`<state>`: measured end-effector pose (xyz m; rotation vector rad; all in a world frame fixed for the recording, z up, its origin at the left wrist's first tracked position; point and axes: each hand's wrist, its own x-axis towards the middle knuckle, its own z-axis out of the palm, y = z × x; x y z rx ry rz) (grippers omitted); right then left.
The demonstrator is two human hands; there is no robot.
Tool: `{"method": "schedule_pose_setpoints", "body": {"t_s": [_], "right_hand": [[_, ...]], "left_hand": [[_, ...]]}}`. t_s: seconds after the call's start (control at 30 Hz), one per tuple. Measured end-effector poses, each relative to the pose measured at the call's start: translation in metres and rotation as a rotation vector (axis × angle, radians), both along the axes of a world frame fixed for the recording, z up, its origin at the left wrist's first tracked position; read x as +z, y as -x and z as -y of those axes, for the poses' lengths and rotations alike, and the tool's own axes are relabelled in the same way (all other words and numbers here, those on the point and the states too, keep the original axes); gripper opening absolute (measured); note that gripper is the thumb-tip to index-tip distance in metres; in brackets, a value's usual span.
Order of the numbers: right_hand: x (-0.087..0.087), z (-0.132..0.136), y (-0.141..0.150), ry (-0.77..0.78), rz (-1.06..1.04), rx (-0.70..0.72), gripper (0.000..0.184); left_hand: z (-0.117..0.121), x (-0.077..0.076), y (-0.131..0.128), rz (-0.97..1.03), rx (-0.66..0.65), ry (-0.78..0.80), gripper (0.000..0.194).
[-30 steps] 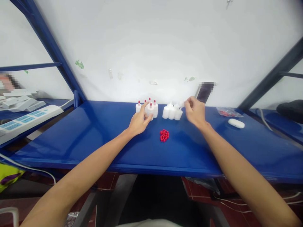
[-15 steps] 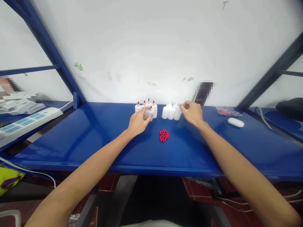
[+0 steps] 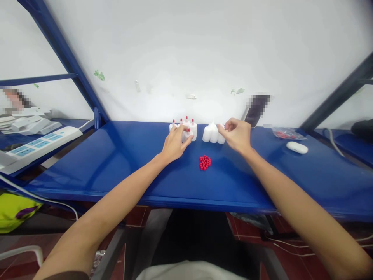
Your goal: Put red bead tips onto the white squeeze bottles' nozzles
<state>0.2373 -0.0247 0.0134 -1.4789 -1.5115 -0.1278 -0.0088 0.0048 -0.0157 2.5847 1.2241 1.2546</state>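
Observation:
Small white squeeze bottles with red tips (image 3: pixel 194 132) stand in a cluster near the wall. My left hand (image 3: pixel 174 143) is curved around the front bottle (image 3: pixel 188 134) of that cluster, thumb on its near side. To the right stands a group of white squeeze bottles without red tips (image 3: pixel 213 135). With thumb and fingers pinched together, my right hand (image 3: pixel 238 136) grips the top of the rightmost bottle (image 3: pixel 220 137) there; its nozzle is hidden by the fingers. A pile of small red caps (image 3: pixel 205 162) lies in front, between my two forearms.
The blue table (image 3: pixel 128 167) meets a white wall. A phone (image 3: pixel 256 111) leans against it behind my right hand. At right are a plastic bag with red pieces (image 3: pixel 287 134) and a white oval case (image 3: pixel 297 147). A power strip (image 3: pixel 40 146) lies at left.
My right hand has moved slightly left, in against the rightmost uncapped bottle, which now stands more upright. My left hand stays at the red-tipped bottles. The camera view has shifted a little.

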Motion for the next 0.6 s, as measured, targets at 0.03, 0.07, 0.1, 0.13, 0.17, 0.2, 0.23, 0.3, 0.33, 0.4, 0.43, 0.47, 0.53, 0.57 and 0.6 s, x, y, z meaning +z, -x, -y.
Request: {"method": "schedule_pose_setpoints", "body": {"t_s": [0.03,0.07,0.1,0.13,0.17,0.2,0.23,0.3,0.33,0.4,0.43,0.47,0.53,0.57,0.6], "right_hand": [[-0.001,0.002,0.004,0.002,-0.002,0.021,0.029],[-0.002,0.003,0.007,-0.004,-0.006,0.04,0.028],[-0.003,0.004,0.01,-0.015,-0.01,0.063,0.027],[-0.004,0.004,0.012,-0.029,-0.01,0.092,0.027],[-0.005,0.004,0.013,-0.042,-0.004,0.127,0.027],[-0.006,0.005,0.015,-0.049,0.009,0.167,0.026],[-0.007,0.005,0.017,-0.045,0.029,0.213,0.026],[-0.008,0.007,0.021,-0.012,0.072,0.32,0.026],[-0.009,0.008,0.023,0.011,0.085,0.365,0.027],[-0.009,0.011,0.029,0.052,0.092,0.435,0.028],[-0.009,0.013,0.032,0.066,0.088,0.461,0.028],[-0.009,0.014,0.034,0.082,0.085,0.485,0.029],[-0.009,0.015,0.037,0.129,0.087,0.532,0.028],[-0.009,0.015,0.037,0.162,0.092,0.553,0.027],[-0.009,0.015,0.037,0.2,0.099,0.569,0.027]], "left_hand": [[-0.001,-0.001,0.0,0.004,-0.013,0.002,0.024],[-0.002,-0.003,0.0,0.017,-0.024,-0.003,0.023],[-0.004,-0.004,0.0,0.035,-0.038,-0.008,0.022],[-0.006,-0.005,0.0,0.057,-0.055,-0.011,0.021],[-0.007,-0.006,0.0,0.081,-0.075,-0.007,0.02],[-0.009,-0.007,0.001,0.106,-0.095,0.002,0.02],[-0.01,-0.007,0.001,0.128,-0.115,0.016,0.02],[-0.01,-0.007,0.001,0.151,-0.154,0.041,0.022],[-0.009,-0.007,0.001,0.15,-0.175,0.054,0.023],[-0.003,-0.006,-0.001,0.122,-0.235,0.109,0.024],[0.0,-0.005,-0.002,0.102,-0.27,0.157,0.025],[0.004,-0.005,-0.003,0.081,-0.309,0.219,0.026],[0.011,-0.005,-0.005,0.062,-0.35,0.305,0.029],[0.014,-0.005,-0.006,0.051,-0.351,0.309,0.03],[0.016,-0.006,-0.007,0.038,-0.344,0.298,0.03]]}}
